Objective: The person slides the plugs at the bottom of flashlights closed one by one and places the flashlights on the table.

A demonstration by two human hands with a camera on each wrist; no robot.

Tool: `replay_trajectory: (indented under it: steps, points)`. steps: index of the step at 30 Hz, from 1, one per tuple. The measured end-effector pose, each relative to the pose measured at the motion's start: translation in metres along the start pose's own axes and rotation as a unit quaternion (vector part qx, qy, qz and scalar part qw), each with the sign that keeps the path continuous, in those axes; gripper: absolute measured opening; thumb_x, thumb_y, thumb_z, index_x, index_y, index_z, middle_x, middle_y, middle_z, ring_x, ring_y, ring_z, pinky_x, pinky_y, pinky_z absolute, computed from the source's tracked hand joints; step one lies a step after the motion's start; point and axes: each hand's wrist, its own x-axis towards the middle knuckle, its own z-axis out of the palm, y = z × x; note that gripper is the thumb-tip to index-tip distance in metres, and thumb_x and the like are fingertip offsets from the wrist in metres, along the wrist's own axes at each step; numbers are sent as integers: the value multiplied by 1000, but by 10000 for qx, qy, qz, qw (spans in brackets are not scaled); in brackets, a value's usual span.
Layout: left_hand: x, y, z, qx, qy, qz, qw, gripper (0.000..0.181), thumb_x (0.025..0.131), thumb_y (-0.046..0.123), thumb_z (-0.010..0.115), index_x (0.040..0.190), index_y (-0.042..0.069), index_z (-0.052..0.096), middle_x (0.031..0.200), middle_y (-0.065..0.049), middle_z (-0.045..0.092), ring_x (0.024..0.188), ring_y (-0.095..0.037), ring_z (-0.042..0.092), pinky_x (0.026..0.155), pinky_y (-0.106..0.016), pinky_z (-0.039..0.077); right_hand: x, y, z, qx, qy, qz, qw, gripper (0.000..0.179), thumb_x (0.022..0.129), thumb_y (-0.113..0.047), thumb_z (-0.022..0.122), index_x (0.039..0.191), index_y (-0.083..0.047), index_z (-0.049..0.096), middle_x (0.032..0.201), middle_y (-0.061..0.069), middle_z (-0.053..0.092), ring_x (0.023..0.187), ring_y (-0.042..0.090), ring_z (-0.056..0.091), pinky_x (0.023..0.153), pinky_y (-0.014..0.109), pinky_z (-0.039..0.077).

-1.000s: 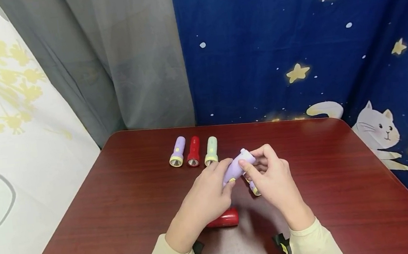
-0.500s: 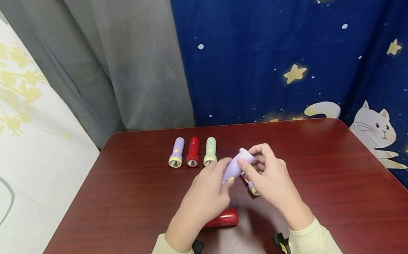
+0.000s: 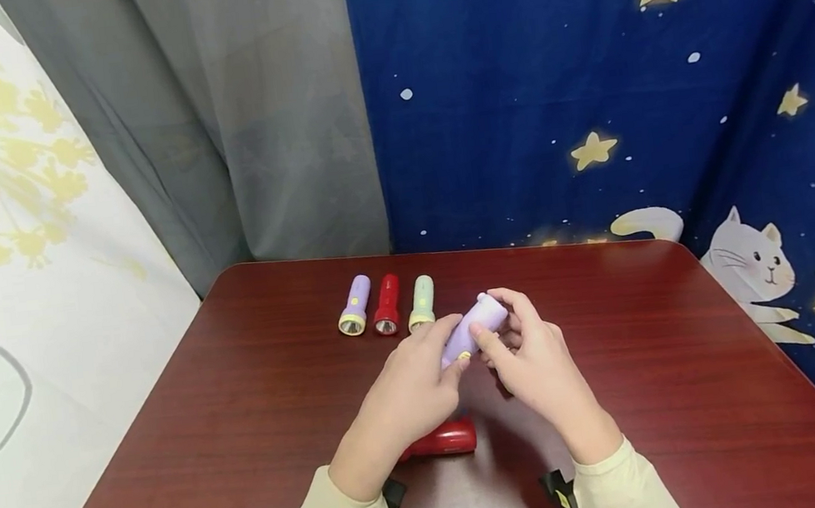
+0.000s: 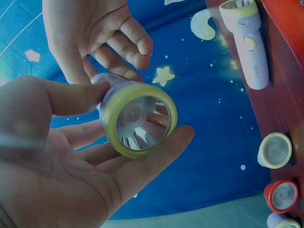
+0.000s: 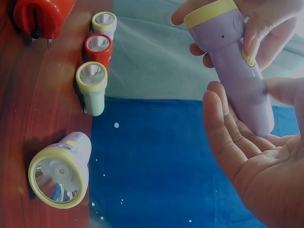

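A purple flashlight [image 3: 478, 328] with a yellow rim is held up over the table, lamp end toward the left hand and tail tilted up to the right. My left hand [image 3: 415, 383] grips it around the head, its thumb at the yellow switch [image 5: 248, 58]. With thumb and fingers, my right hand [image 3: 540, 356] holds the body near the tail. The lamp [image 4: 142, 122] looks unlit in the left wrist view. On the table beyond, a second purple flashlight [image 5: 59, 175] lies mostly hidden behind the right hand in the head view.
A large red flashlight [image 3: 447, 438] lies near the left forearm; the right wrist view shows two metal prongs on it. Farther back stand in a row a small purple flashlight [image 3: 355, 304], a red one [image 3: 386, 304] and a green one [image 3: 422, 301]. A curtain hangs behind the table [image 3: 242, 390].
My right hand has shifted slightly left along the purple flashlight, its thumb lower on the body. The purple flashlight lying behind that hand has become covered in the head view.
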Motion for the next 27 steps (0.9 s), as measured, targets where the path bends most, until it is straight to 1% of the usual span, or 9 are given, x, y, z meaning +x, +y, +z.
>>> replay_trajectory:
  steps: [4, 7, 11, 13, 15, 19, 22, 24, 27]
  points:
    - [1, 0, 1, -2, -15, 2, 10000, 57, 100, 20, 72, 153, 11, 54, 142, -12, 66, 121, -28, 68, 103, -52, 60, -1, 1, 0, -21, 34, -72, 10000, 49, 101, -16, 74, 145, -12, 51, 108, 14, 80, 78, 22, 79, 69, 22, 61]
    - [1, 0, 1, -25, -14, -14, 10000, 58, 99, 19, 73, 153, 11, 53, 142, -12, 66, 121, -29, 69, 103, -52, 60, -1, 2, 1, -91, -25, -87, 9999, 51, 101, -17, 74, 146, -11, 51, 109, 13, 80, 78, 21, 79, 70, 21, 61]
    - [1, -2, 3, -22, -52, -5, 10000, 58, 99, 18, 73, 152, 10, 54, 142, -12, 67, 119, -29, 70, 99, -51, 62, -1, 2, 1, -344, -129, -100, 9993, 54, 101, -19, 74, 148, -11, 49, 109, 11, 79, 76, 17, 74, 63, 23, 58]
    - [2, -3, 3, 13, -67, 24, 10000, 57, 98, 18, 73, 152, 10, 54, 141, -12, 67, 116, -28, 71, 98, -50, 63, -1, 2, 1, -469, -151, -109, 9987, 56, 100, -20, 75, 148, -11, 49, 109, 10, 79, 76, 14, 72, 60, 25, 57]
    - [4, -4, 4, 52, -81, 37, 9999, 57, 98, 19, 73, 151, 10, 55, 141, -12, 68, 114, -27, 71, 96, -49, 63, -1, 2, 1, -543, -131, -97, 9984, 56, 100, -21, 75, 148, -11, 49, 109, 10, 78, 78, 13, 71, 58, 26, 56]
    - [7, -3, 6, 272, -17, 91, 9996, 53, 98, 22, 73, 147, 9, 58, 134, -11, 71, 105, -25, 72, 93, -47, 63, 1, 2, 3, -696, -35, -234, 9973, 54, 98, -19, 76, 146, -10, 52, 106, 10, 78, 80, 14, 73, 64, 25, 58]
    - [10, -3, 7, 518, 76, 127, 9985, 48, 96, 23, 74, 139, 7, 63, 121, -10, 75, 95, -23, 72, 87, -45, 63, 2, 3, 6, -770, 47, -411, 9962, 52, 97, -18, 77, 143, -9, 55, 101, 9, 78, 79, 13, 74, 69, 24, 59]
    - [13, -3, 6, 561, 103, 51, 9984, 45, 94, 23, 75, 135, 7, 65, 114, -10, 77, 89, -22, 71, 82, -44, 63, 1, 3, 7, -746, 66, -461, 9961, 52, 97, -18, 77, 143, -7, 56, 101, 9, 79, 79, 13, 74, 71, 24, 60]
    - [16, -5, 4, 479, 67, -190, 9986, 47, 93, 23, 76, 136, 8, 67, 112, -10, 78, 85, -21, 72, 78, -41, 64, 1, 4, 8, -720, 48, -387, 9966, 54, 98, -18, 77, 145, -5, 55, 101, 8, 80, 80, 13, 76, 74, 26, 61]
